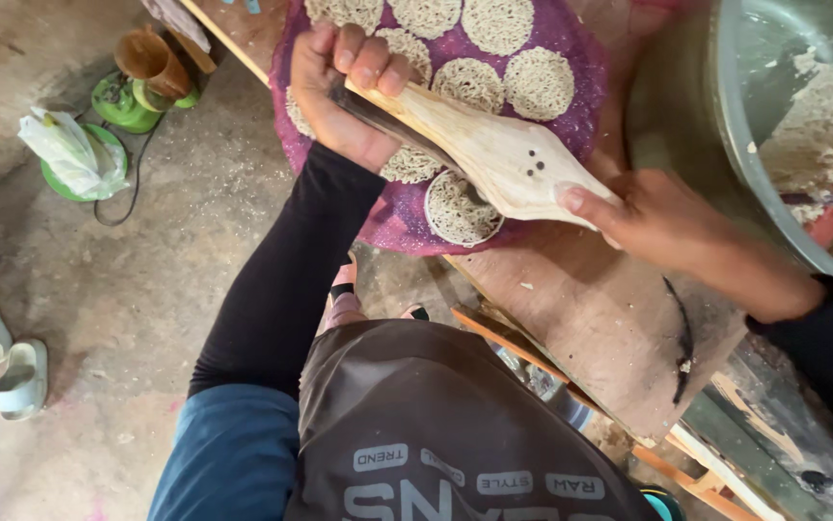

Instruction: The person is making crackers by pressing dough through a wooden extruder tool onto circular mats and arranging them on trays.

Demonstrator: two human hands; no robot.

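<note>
Both hands grip 1 pale, smooth wooden press (493, 150), a paddle-shaped tool with a broad middle and 3 small dark holes in its face. Left hand (344, 92) is closed around the far handle end, fingers curled over the top and thumb underneath, its arm in a long black sleeve. Right hand (653, 217) is closed on the near, tapering end, thumb laid flat along the wood.

That press lies slantwise just above a round purple woven mat (585, 116) with a coarse, mesh-like texture. On the mat sit flat round nests of thin pale noodle strands (537, 82), each a tangled, lacy disc; at least 7 show, set close together without overlapping. 1 nest (455, 212) lies directly beneath the press's middle, near the mat's closest edge.

Underneath the mat is a worn brown wooden board (600, 328), scratched and dusted with crumbs. At right stands a large grey metal basin (783, 116) with a curved rim, smeared inside with pale doughy residue.

On the rough, dusty concrete floor at left are a green plastic container (122, 101), a crumpled white plastic bag (69, 150) and a pair of white sandals (1, 357).
</note>
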